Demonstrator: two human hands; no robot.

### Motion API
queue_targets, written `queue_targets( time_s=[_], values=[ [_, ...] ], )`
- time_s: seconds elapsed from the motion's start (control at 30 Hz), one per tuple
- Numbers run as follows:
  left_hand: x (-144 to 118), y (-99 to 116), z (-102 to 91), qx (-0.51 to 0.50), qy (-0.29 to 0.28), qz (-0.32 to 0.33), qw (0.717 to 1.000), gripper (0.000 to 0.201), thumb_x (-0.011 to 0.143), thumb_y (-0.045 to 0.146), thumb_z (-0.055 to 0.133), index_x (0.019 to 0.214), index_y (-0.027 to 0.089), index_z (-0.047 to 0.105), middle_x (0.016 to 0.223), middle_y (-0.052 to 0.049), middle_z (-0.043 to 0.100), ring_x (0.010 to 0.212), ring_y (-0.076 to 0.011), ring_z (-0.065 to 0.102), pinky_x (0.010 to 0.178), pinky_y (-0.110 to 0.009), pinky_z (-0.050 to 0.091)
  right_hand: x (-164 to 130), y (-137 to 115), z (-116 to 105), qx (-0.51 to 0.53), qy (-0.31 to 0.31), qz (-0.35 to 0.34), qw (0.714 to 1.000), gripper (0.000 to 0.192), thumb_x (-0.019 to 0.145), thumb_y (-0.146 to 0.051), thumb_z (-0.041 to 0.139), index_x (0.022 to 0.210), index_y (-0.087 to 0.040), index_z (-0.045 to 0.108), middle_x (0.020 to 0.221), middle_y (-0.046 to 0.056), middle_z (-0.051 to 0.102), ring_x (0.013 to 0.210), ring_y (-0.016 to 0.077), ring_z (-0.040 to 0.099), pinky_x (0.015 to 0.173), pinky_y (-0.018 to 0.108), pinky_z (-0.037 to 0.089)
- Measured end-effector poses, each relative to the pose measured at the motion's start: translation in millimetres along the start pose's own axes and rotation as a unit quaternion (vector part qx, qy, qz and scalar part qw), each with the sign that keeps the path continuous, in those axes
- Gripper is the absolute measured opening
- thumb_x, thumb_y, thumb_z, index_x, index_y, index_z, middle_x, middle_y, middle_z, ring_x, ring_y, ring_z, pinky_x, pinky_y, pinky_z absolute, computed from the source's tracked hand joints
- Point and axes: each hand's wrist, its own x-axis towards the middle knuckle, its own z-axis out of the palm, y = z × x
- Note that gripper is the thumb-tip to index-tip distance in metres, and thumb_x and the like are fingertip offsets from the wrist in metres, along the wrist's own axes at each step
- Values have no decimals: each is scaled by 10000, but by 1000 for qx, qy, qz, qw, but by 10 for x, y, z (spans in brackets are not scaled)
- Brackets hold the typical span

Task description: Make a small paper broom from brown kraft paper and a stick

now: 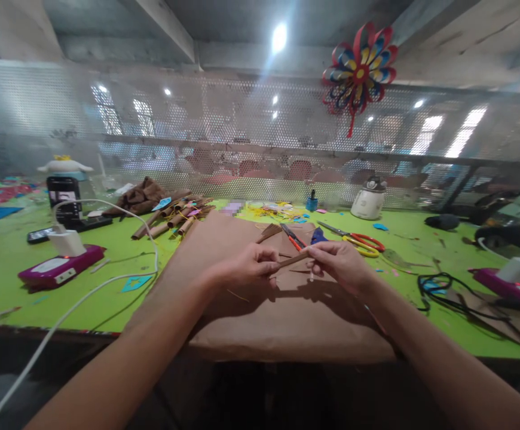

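Between my two hands runs a narrow brown paper strip [292, 260], raised a little above a large brown paper sheet [260, 334]. My left hand [260, 263] pinches its left end. Thumb and fingertips of my right hand [338, 263] close on the other end. Just beyond the strip lie red-handled pliers [293, 237] and a dark blue scrap [318, 235]. Scissors [354, 237] with red and yellow handles rest past my right hand. A folded brown paper piece [269, 232] lies behind my left hand.
Rolled brown paper tubes [170, 218] are heaped at back left. A white cable [107, 276] runs from a purple power strip [63, 266] at left. A white bottle [368, 200] and a small blue bottle [311, 202] stand at the back. A black cable [452, 292] lies right.
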Motion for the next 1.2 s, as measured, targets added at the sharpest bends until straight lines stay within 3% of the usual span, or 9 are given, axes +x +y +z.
queue_targets(
  time_s=[0.1, 0.2, 0.33, 0.47, 0.57, 0.7, 0.83, 0.97, 1.2],
  values=[
    [-6, 8, -10, -53, 0, 19, 998, 246, 839, 393, 557, 797, 153, 532, 674, -3, 639, 618, -95, 553, 612, -228, 380, -2, -23, -28, 58, -8, -29, 998, 352, 792, -424, 625, 991, -138, 671, 672, 18, 599, 582, 107, 534, 585, 275, 458],
    [-20, 37, 25, -126, -29, 23, 991, 231, 833, 379, 582, 834, 149, 556, 725, -20, 658, 643, -92, 556, 633, -231, 388, -49, -30, 8, 26, -83, -52, 995, 404, 778, -386, 662, 1130, -191, 623, 787, 27, 636, 671, 120, 566, 665, 296, 479],
    [-39, 85, 123, -213, -112, 6, 971, 239, 810, 367, 618, 849, 132, 606, 738, -42, 664, 623, -98, 571, 620, -240, 411, -132, -45, 105, -31, -172, -81, 981, 255, 760, -353, 691, 960, -195, 701, 800, 28, 657, 684, 126, 580, 673, 291, 484],
    [-49, 96, 217, -255, -147, -2, 956, 267, 788, 377, 645, 838, 115, 639, 770, -71, 670, 668, -117, 593, 666, -260, 436, -174, -102, 155, -40, -170, -111, 978, 148, 756, -323, 696, 797, -182, 717, 746, 29, 650, 701, 147, 595, 673, 288, 481],
    [-43, 82, 229, -257, -143, -20, 955, 251, 786, 346, 649, 881, 114, 656, 854, -81, 669, 736, -127, 598, 765, -296, 443, -199, -129, 171, -50, -164, -82, 982, 169, 786, -333, 660, 789, -166, 688, 747, 34, 655, 692, 154, 608, 677, 295, 483],
    [-13, 75, 135, -169, -45, -53, 983, 191, 806, 298, 608, 900, 139, 660, 829, -42, 646, 733, -113, 566, 727, -267, 433, -218, -126, 184, -129, -138, -32, 981, 201, 847, -350, 562, 844, -163, 636, 769, 21, 640, 675, 131, 582, 637, 257, 461],
    [23, 65, 65, -72, 55, -24, 996, 254, 809, 356, 578, 945, 152, 644, 831, -25, 631, 704, -103, 528, 683, -238, 415, -160, -82, 157, -263, -212, -45, 940, 222, 846, -318, 533, 752, -153, 648, 675, -8, 581, 602, 106, 492, 553, 216, 386],
    [58, -12, 116, 62, 13, 4, 998, 227, 757, 342, 609, 796, 129, 677, 689, -4, 596, 631, -102, 480, 609, -219, 373, -80, 5, 152, -366, -231, -98, 896, 246, 865, -299, 491, 798, -153, 677, 684, -3, 606, 627, 120, 500, 585, 228, 390],
    [81, -119, 155, 243, 2, 63, 968, 144, 756, 235, 563, 735, 150, 678, 588, 31, 534, 556, -83, 422, 538, -203, 291, -69, 70, 263, -413, -193, -176, 873, 181, 849, -211, 531, 750, -138, 664, 687, 29, 629, 607, 114, 516, 585, 221, 396]
  ],
)
